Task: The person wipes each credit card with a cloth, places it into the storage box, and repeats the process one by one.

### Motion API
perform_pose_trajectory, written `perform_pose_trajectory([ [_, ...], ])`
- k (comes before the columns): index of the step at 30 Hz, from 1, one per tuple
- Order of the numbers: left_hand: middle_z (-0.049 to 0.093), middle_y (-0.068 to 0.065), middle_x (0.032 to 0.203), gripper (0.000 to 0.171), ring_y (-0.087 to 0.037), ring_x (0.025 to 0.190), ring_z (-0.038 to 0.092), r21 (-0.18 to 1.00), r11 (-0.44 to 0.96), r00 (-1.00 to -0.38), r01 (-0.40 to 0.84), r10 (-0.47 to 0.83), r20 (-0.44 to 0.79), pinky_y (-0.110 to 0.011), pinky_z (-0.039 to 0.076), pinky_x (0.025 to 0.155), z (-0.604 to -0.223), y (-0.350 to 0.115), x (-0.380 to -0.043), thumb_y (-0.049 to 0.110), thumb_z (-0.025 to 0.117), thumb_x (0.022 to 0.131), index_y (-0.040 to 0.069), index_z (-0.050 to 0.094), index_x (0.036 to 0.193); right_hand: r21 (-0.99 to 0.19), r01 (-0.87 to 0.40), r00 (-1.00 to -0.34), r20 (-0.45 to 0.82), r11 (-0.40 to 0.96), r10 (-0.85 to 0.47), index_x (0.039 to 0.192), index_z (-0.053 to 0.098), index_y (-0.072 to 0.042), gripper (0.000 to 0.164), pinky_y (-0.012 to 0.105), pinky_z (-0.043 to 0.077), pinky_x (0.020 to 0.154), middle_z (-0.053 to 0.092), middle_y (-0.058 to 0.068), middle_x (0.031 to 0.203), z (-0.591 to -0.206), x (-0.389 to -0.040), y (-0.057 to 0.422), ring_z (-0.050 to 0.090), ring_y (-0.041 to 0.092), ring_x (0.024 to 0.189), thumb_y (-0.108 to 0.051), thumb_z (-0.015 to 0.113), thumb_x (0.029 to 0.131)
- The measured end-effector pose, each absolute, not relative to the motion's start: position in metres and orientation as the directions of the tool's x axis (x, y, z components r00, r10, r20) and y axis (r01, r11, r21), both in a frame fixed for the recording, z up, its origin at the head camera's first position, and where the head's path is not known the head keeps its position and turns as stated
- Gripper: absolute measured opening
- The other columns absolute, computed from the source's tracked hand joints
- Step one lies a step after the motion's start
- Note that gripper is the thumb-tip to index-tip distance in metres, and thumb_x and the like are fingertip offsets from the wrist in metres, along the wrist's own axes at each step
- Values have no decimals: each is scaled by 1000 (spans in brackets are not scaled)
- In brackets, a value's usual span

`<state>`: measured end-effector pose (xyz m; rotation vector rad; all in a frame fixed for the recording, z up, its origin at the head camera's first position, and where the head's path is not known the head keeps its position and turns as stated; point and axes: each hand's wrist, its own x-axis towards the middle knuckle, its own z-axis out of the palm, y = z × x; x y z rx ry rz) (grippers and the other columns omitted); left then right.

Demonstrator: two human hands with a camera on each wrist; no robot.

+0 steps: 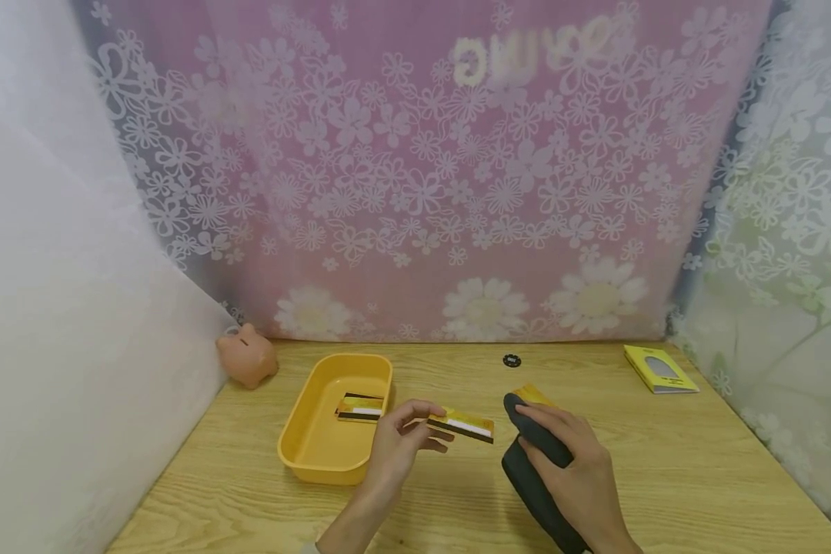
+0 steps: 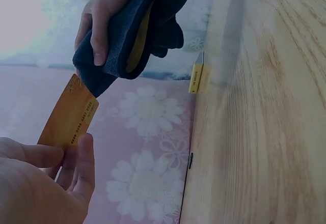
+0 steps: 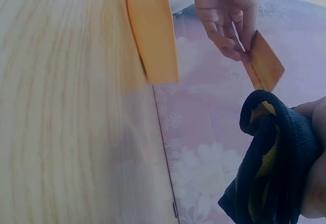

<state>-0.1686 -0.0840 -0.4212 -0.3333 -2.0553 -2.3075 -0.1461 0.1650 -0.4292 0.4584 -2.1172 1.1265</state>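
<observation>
My left hand (image 1: 405,442) pinches one end of a gold bank card (image 1: 462,425), between thumb and fingers. The card's dark stripe and white strip face up in the head view; embossed digits show on its other face in the left wrist view. My right hand (image 1: 576,460) grips a folded dark cloth (image 1: 540,488) with a yellow inner side (image 3: 265,168). The cloth hangs in loose folds close to the card's free end. More such cards (image 1: 360,408) lie in a yellow tray (image 1: 298,454), just left of my left hand.
A pink piggy bank (image 1: 247,356) stands at the back left of the wooden table (image 1: 679,469). A black round chip (image 1: 512,360) lies near the back edge. At the back right lies a yellow box (image 1: 660,370). Flower-patterned curtains (image 1: 415,169) enclose the table.
</observation>
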Motion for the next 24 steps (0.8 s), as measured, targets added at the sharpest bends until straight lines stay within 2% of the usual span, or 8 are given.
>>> perform_pose_trajectory([
  [5,64,-16,131,27,-32,96,76,975,-155,-974,158,136,179,-39,63,87,-421,-84,-167,1,56,103,1,72,124,-575,-600,-685,728,557,13,129,75,-24,65,4,40,98,70,-4,127,-428,-146,165,57,8,115,9,89,75],
  [12,62,-16,139,31,-25,89,74,970,-196,-976,143,134,171,-39,62,93,-420,-84,-167,2,60,100,-2,70,129,-543,-623,-659,752,564,-4,129,75,-23,65,5,41,96,71,-3,127,-426,-146,164,58,7,113,9,89,74],
  [16,59,-15,142,36,-22,86,76,977,-156,-977,146,134,168,-42,57,101,-420,-85,-167,1,66,98,5,69,134,-544,-620,-662,749,566,-5,130,75,-24,66,5,41,97,71,-3,127,-423,-145,161,57,8,113,9,89,74],
  [19,59,-16,138,43,-20,87,75,979,-138,-978,149,126,166,-42,59,99,-420,-84,-167,1,69,97,9,66,139,-553,-614,-671,742,563,-3,129,75,-24,66,4,40,97,70,-3,128,-422,-144,158,56,9,114,9,89,74],
  [24,60,-17,132,51,-18,85,74,980,-124,-979,153,113,167,-36,62,91,-418,-82,-168,-1,71,96,15,63,144,-547,-628,-676,736,553,-41,130,75,-23,65,6,41,101,68,0,132,-419,-143,151,56,12,120,8,88,75],
])
